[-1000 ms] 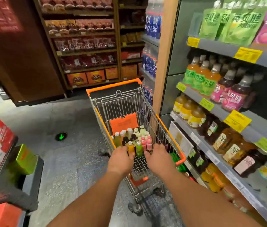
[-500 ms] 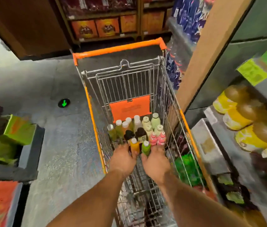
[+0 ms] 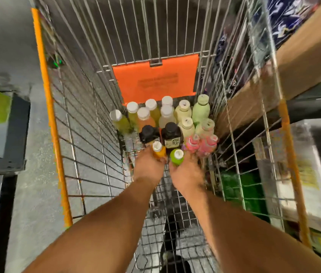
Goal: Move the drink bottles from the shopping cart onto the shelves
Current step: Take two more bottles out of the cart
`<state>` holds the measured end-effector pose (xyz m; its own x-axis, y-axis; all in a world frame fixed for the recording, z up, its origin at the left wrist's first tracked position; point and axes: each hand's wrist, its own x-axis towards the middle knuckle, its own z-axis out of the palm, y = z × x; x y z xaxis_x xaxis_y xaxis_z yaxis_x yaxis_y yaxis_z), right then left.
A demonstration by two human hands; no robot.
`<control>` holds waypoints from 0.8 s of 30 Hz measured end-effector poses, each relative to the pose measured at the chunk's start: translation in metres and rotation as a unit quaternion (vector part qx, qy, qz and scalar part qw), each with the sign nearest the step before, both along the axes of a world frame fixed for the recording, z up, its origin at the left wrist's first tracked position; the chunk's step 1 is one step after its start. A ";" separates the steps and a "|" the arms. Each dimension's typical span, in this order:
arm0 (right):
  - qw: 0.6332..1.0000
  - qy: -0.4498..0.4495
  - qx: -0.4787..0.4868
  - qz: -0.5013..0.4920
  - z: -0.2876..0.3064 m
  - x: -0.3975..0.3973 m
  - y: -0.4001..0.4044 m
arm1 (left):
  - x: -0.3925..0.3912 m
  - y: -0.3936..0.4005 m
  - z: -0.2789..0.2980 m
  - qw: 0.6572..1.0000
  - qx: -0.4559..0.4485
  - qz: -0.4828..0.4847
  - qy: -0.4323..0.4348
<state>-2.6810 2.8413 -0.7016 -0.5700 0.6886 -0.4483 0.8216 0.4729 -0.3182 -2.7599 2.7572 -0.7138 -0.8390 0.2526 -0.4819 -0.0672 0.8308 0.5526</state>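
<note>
left hand [image 3: 149, 168] wrapped round orange bottle [image 3: 158, 151], right hand [image 3: 186, 174] holding green bottle [image 3: 177, 157], black bottle [image 3: 171, 134] label unreadable, shopping cart [image 3: 88, 107]

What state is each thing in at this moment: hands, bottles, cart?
Left hand: grips the orange bottle.
Right hand: grips the green bottle.
Two pink bottles: upright, capped.
Two dark bottles: upright, capped.
Shopping cart: bottles clustered at far end.
</note>
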 end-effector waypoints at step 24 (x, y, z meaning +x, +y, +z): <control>0.930 0.294 0.112 -0.190 0.217 0.030 -0.084 | 0.005 -0.062 0.215 0.957 0.204 -0.174 0.107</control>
<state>-2.6515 2.7575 -0.4843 -0.3668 0.9293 0.0435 0.6584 0.2923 -0.6936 -2.7546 2.6950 -0.4988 -0.7380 0.6656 -0.1107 0.3254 0.4947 0.8058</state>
